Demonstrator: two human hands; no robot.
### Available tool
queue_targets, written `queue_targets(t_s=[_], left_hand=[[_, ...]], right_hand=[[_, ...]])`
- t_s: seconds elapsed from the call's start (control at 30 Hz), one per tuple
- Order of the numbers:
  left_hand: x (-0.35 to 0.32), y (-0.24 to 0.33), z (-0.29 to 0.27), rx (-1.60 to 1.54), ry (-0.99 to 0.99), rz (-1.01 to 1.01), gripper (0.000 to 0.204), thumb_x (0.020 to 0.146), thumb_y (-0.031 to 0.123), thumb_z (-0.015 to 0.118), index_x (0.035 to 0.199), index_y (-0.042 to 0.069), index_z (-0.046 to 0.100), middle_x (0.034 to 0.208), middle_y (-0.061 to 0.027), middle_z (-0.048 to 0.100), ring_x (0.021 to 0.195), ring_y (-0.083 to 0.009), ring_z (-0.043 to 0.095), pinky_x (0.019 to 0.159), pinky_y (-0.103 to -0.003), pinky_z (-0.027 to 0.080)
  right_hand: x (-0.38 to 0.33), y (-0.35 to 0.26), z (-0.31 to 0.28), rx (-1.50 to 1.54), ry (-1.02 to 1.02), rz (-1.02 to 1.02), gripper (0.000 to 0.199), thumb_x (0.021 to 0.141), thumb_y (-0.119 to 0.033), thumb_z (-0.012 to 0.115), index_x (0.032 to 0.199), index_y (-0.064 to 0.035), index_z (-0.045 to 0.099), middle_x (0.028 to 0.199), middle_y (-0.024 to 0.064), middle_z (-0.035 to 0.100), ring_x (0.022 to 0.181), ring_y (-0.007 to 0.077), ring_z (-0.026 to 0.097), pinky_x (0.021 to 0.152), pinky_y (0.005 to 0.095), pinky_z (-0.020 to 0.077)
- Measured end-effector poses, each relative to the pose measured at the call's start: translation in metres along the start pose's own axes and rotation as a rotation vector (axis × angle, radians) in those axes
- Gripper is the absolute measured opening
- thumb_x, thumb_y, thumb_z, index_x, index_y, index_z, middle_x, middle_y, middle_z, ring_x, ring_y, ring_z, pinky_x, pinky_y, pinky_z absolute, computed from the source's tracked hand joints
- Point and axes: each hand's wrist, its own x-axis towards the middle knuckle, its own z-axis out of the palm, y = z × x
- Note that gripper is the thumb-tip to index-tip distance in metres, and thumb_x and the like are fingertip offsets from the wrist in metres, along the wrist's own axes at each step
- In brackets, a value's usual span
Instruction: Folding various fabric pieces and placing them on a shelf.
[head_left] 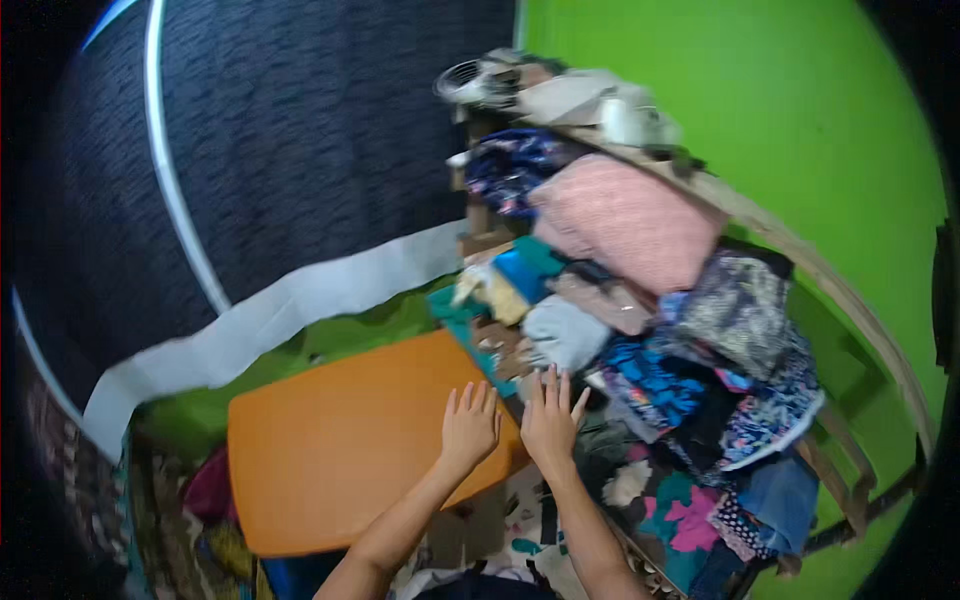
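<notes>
My left hand [470, 430] is spread palm down over the right part of an orange tabletop [340, 440], holding nothing; whether it touches the surface I cannot tell. Just past the table's right edge, my right hand [550, 425] is also empty, its fingers apart and pointing away from me. Beyond its fingertips lies a light grey folded cloth [565, 335] at the near side of a heap of clothes. Both forearms reach in from the lower edge, and the picture is somewhat blurred.
Right of the table, a wooden rack holds piled clothes, a pink pillow [635, 220], a patterned bundle [740, 310] and blue printed fabric [655, 385]. A white container [625, 122] stands on its top shelf. Fabric scraps [690, 520] lie low at the right. A dark curtain [330, 130] hangs behind.
</notes>
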Motion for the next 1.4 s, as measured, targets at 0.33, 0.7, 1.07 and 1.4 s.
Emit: queue_targets(t_s=[0.33, 0.7, 1.07, 1.4], left_hand=[[-0.273, -0.145, -0.033, 0.246, -0.193, -0.72, 0.04, 0.085, 0.029, 0.042, 0.116, 0.006, 0.051, 0.123, -0.0149, 0.048, 0.115, -0.0337, 0.042, 0.1, -0.049, 0.025], [-0.457, -0.111, -0.092, 0.189, -0.311, -1.635, 0.044, 0.08, 0.023, 0.045, 0.121, 0.007, 0.047, 0.124, -0.0157, 0.046, 0.115, -0.0298, 0.042, 0.099, -0.048, 0.027], [-0.547, -0.204, -0.099, 0.07, -0.427, -1.958, 0.038, 0.083, 0.024, 0.041, 0.116, 0.01, 0.05, 0.117, -0.013, 0.051, 0.112, -0.0283, 0.045, 0.095, -0.045, 0.029], [-0.61, -0.272, -0.062, 0.336, -0.484, -1.782, 0.065, 0.078, 0.022, 0.053, 0.136, 0.008, 0.026, 0.13, -0.0085, 0.039, 0.125, -0.0262, 0.031, 0.102, -0.045, 0.022]], right_hand=[[-0.139, -0.25, 0.122, 0.395, -0.425, -0.676, 0.046, 0.083, -0.021, 0.047, 0.126, -0.0065, 0.041, 0.126, 0.0195, 0.043, 0.121, 0.0342, 0.036, 0.099, 0.0554, 0.0224], [-0.267, -0.398, 0.105, 0.718, -0.794, -1.615, 0.027, 0.076, -0.023, 0.053, 0.098, -0.0065, 0.059, 0.084, 0.0142, 0.059, 0.08, 0.0308, 0.058, 0.072, 0.0426, 0.0465], [-0.343, -0.528, 0.167, 0.484, -0.721, -2.101, 0.021, 0.075, -0.018, 0.052, 0.092, -0.0071, 0.059, 0.091, 0.0109, 0.059, 0.089, 0.0263, 0.056, 0.077, 0.0432, 0.0433], [-0.391, -0.603, 0.226, 0.403, -0.65, -1.902, 0.028, 0.082, -0.018, 0.045, 0.105, -0.0076, 0.056, 0.11, 0.0098, 0.054, 0.102, 0.0253, 0.051, 0.088, 0.0461, 0.0351]])
